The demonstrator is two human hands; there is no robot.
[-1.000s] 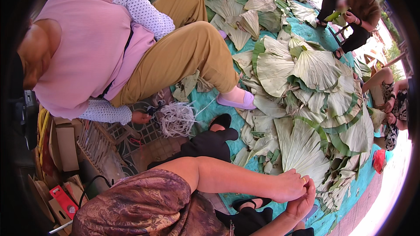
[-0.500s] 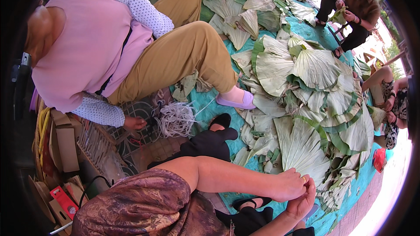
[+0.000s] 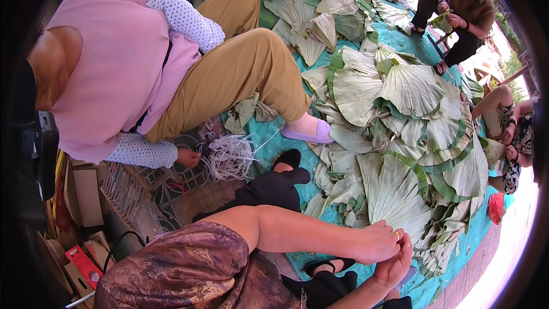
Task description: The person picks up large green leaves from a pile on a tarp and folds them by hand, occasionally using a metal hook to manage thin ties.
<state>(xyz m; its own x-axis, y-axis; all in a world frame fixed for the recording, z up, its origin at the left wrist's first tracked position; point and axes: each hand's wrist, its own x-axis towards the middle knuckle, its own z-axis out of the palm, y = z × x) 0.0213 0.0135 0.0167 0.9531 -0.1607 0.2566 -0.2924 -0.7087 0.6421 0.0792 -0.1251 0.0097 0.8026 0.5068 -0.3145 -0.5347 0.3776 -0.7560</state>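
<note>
My left hand (image 3: 378,242) reaches to the right from a brown patterned sleeve, its fingers curled in and a ring on one finger. My right hand (image 3: 396,266) comes up from the lower edge, and its fingertips touch the left hand's fingers. Nothing shows clearly between the two hands. They hover at the near edge of a big heap of large pale-green leaves (image 3: 400,131), which lies on a teal tarp (image 3: 283,140).
A person in a pink top and tan trousers (image 3: 240,74) sits at the left, one hand (image 3: 187,157) beside a bundle of pale string (image 3: 230,157). More seated people (image 3: 457,6) are at the far right. Cardboard boxes (image 3: 86,194) stand at the left, black shoes (image 3: 287,160) in the middle.
My hands stay joined in the same spot. The person in pink has shifted their hand a little beside the string bundle.
</note>
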